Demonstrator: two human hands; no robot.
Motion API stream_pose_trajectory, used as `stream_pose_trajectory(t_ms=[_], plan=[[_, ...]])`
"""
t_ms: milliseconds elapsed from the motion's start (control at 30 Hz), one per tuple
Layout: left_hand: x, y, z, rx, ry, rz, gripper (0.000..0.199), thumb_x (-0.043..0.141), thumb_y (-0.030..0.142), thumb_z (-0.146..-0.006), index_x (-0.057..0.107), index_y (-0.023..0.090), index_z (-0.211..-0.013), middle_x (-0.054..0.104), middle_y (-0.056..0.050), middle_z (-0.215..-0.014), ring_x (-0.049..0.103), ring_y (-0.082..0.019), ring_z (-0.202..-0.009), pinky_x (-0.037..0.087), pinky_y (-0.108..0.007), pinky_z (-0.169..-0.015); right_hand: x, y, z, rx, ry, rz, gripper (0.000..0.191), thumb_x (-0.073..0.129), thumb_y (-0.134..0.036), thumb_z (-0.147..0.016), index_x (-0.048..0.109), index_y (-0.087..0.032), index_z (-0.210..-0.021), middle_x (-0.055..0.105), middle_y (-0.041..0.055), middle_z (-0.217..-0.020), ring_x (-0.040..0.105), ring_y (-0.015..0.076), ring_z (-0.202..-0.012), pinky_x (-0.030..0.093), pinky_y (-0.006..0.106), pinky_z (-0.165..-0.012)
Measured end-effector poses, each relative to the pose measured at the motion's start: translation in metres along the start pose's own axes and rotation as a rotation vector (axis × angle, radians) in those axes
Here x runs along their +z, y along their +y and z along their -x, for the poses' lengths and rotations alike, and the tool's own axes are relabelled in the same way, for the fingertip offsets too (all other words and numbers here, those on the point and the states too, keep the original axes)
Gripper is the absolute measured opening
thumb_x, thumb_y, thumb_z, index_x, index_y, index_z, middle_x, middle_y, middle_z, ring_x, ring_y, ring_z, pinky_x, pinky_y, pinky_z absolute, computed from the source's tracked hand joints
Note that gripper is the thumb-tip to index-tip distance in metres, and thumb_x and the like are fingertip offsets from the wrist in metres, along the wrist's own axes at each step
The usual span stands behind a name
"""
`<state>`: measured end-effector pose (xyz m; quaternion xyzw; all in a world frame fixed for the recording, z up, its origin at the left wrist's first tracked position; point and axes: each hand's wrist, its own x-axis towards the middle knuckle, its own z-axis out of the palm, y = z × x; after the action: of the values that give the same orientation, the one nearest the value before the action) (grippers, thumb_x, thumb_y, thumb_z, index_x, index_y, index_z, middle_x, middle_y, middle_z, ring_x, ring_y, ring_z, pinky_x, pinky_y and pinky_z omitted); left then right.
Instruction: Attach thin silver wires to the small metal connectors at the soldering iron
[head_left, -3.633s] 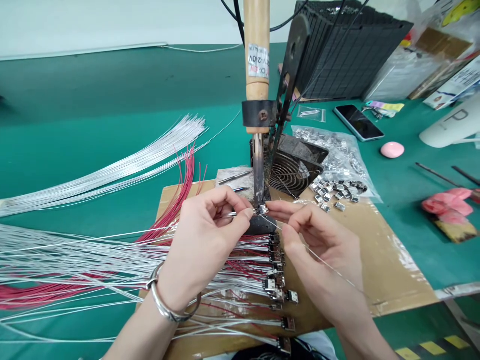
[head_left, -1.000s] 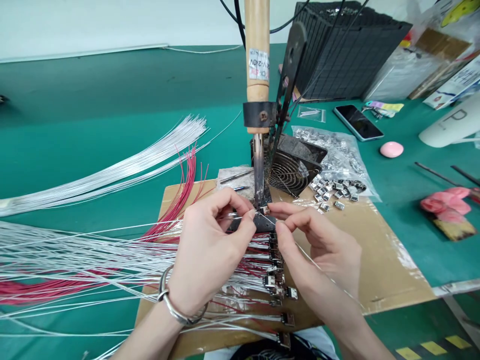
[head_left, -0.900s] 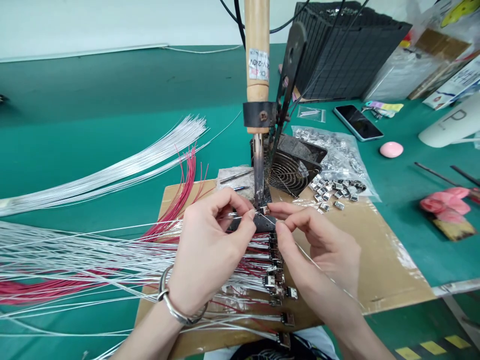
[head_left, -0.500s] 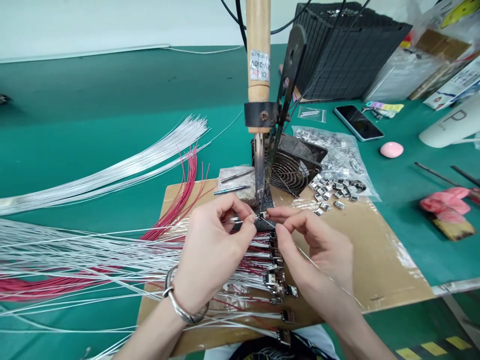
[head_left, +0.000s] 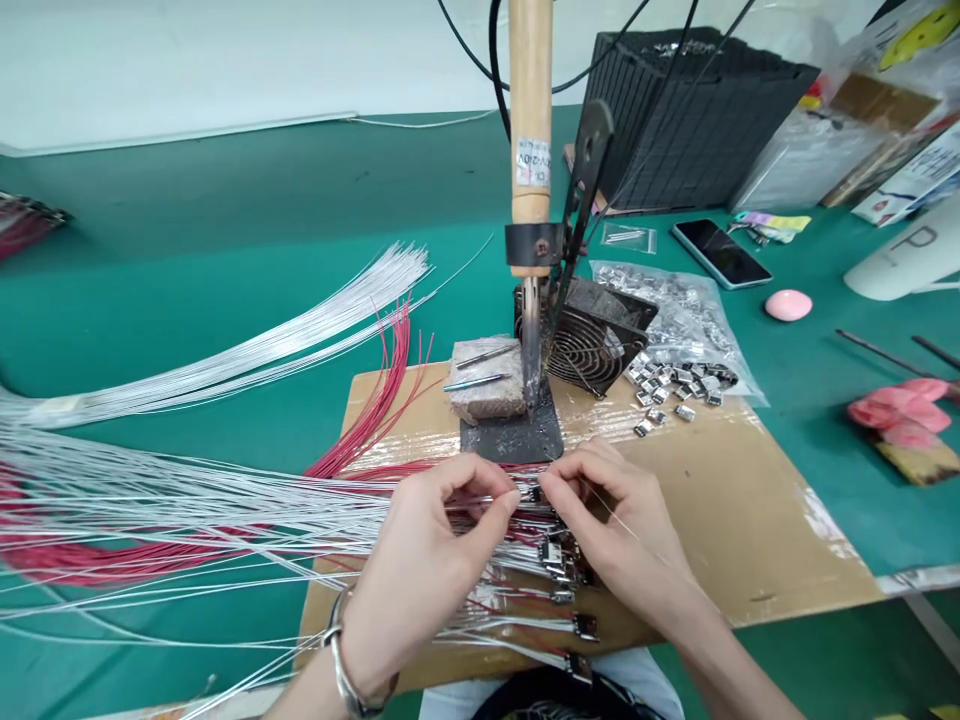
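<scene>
Wires (head_left: 300, 510), cardboard (head_left: 750, 520) on green table (head_left: 225, 300)

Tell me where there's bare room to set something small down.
Bare cardboard right of the right hand, below the loose connectors; and green tabletop between the upper white wire bundle and the wall. Crowded: left of that hand, where wired connectors lie, and around the soldering iron, with fan and connector bag.
</scene>
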<state>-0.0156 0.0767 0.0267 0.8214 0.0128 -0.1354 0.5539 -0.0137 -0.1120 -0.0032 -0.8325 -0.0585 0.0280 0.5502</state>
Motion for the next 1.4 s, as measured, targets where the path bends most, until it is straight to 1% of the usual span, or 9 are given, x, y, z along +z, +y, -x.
stream_pose_trajectory(t_ms=[100,200,300,433,667,1000,1100,1200,1400], plan=[[-0.025,-0.006,-0.008,0.049,0.136,-0.182,0.018,0.066,0.038,-0.091,0.072,0.021,-0.09,0.077,-0.004,-0.09,0.07,-0.022,-0.084,0.053,-0.034,-0.079,0.001,0.002,0.001,-0.001,-0.011,-0.009,0.024,0.064,-0.03,-0.098,0.069,-0.021,-0.076,0.057,-0.001,-0.071,0.052,0.0174,-0.075,0.039,0.032,-0.07],[-0.054,-0.015,-0.03,0.098,0.38,-0.644,0.02,0.06,0.039,-0.093,0.07,0.021,-0.09,0.074,-0.004,-0.08,0.067,-0.023,-0.07,0.048,-0.035,-0.067,0.0,0.003,0.001,0.003,-0.003,-0.005,0.025,0.063,-0.031,-0.098,0.068,-0.021,-0.075,0.057,-0.0006,-0.072,0.053,0.0176,-0.075,0.038,0.033,-0.07],[-0.07,-0.026,-0.057,0.134,0.395,-0.77,0.011,0.061,0.028,-0.088,0.068,0.021,-0.085,0.069,-0.006,-0.078,0.063,-0.025,-0.068,0.044,-0.036,-0.063,-0.001,0.003,0.001,0.018,0.001,-0.008,0.025,0.064,-0.032,-0.098,0.068,-0.021,-0.075,0.059,0.0004,-0.076,0.055,0.0182,-0.076,0.039,0.033,-0.07],[-0.064,-0.041,-0.081,0.215,0.379,-0.851,0.009,0.057,0.024,-0.091,0.064,0.021,-0.087,0.064,-0.009,-0.085,0.063,-0.03,-0.085,0.048,-0.04,-0.075,-0.001,0.001,0.001,0.031,0.001,-0.014,0.026,0.064,-0.032,-0.098,0.069,-0.022,-0.075,0.059,0.0013,-0.077,0.055,0.019,-0.077,0.041,0.033,-0.071],[-0.056,-0.056,-0.087,0.256,0.448,-0.927,0.013,0.05,0.023,-0.099,0.06,0.018,-0.093,0.059,-0.014,-0.095,0.059,-0.034,-0.095,0.049,-0.046,-0.085,-0.001,-0.001,0.003,0.01,0.002,-0.003,0.024,0.064,-0.031,-0.098,0.068,-0.022,-0.076,0.059,0.0007,-0.076,0.055,0.0187,-0.076,0.041,0.033,-0.07],[-0.062,-0.051,-0.081,0.278,0.597,-0.881,0.015,0.045,0.023,-0.101,0.057,0.018,-0.093,0.058,-0.016,-0.102,0.058,-0.034,-0.103,0.05,-0.048,-0.09,-0.001,-0.002,0.003,0.012,0.01,-0.016,0.024,0.063,-0.03,-0.098,0.068,-0.021,-0.076,0.06,0.0008,-0.076,0.054,0.0188,-0.078,0.041,0.033,-0.072],[-0.06,-0.049,-0.08,0.299,0.549,-0.892,0.013,0.049,0.023,-0.1,0.06,0.018,-0.097,0.06,-0.016,-0.107,0.058,-0.033,-0.107,0.05,-0.047,-0.094,-0.001,-0.002,0.004,0.009,0.002,-0.014,0.023,0.064,-0.029,-0.098,0.068,-0.021,-0.076,0.06,0.001,-0.076,0.054,0.019,-0.078,0.041,0.033,-0.072],[-0.053,-0.049,-0.081,0.284,0.499,-0.936,0.014,0.049,0.02,-0.097,0.062,0.017,-0.092,0.059,-0.02,-0.113,0.056,-0.04,-0.11,0.047,-0.054,-0.093,0.0,0.0,0.004,-0.012,0.011,-0.016,0.023,0.064,-0.029,-0.098,0.068,-0.022,-0.076,0.058,0.0004,-0.074,0.053,0.0186,-0.076,0.04,0.033,-0.07],[-0.049,-0.046,-0.081,0.246,0.545,-0.861,0.015,0.044,0.019,-0.097,0.056,0.018,-0.088,0.061,-0.023,-0.113,0.056,-0.043,-0.111,0.045,-0.058,-0.092,0.001,0.004,0.003,-0.025,0.015,-0.02,0.021,0.065,-0.029,-0.097,0.069,-0.021,-0.077,0.06,0.0005,-0.074,0.054,0.0183,-0.075,0.04,0.033,-0.07]])
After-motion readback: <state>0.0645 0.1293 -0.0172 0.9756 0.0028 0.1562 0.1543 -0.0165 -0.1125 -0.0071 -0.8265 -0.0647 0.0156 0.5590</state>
